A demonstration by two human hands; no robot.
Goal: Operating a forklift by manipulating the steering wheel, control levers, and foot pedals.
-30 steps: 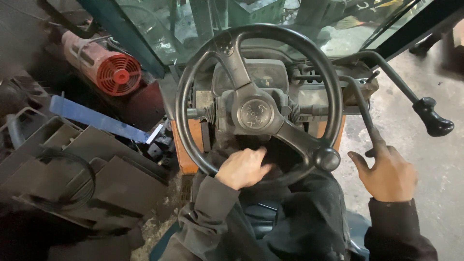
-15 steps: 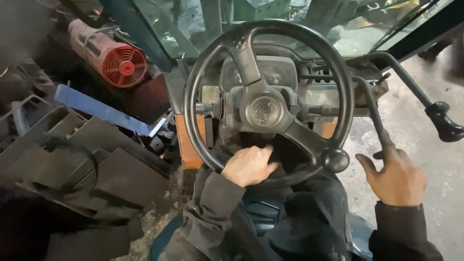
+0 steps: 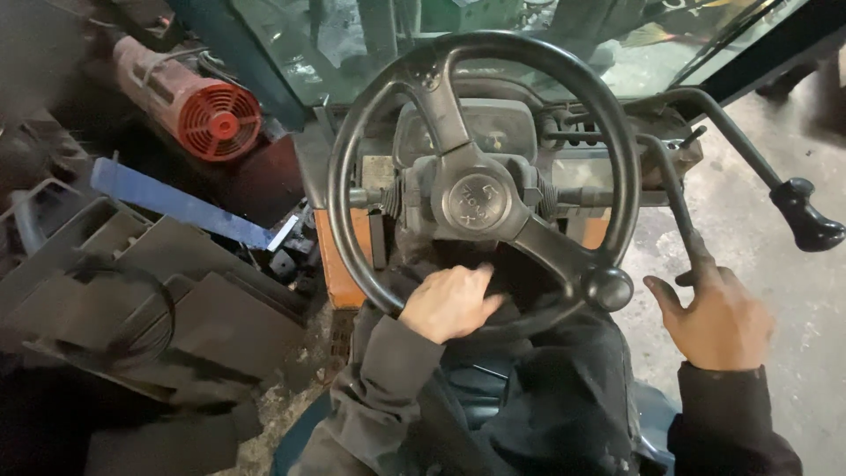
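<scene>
Grey concrete floor (image 3: pixel 797 291) lies at the right edge, stained and dusty. At the left, a red motor (image 3: pixel 198 106) (ribbed fan cover) sits above dark stacked panels (image 3: pixel 132 300).

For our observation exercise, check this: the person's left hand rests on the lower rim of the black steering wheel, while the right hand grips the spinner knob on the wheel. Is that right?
Not quite. The left hand does rest on the lower rim of the steering wheel, but the right hand is off the spinner knob; it holds a control lever beside the wheel. The head view shows this.
</scene>
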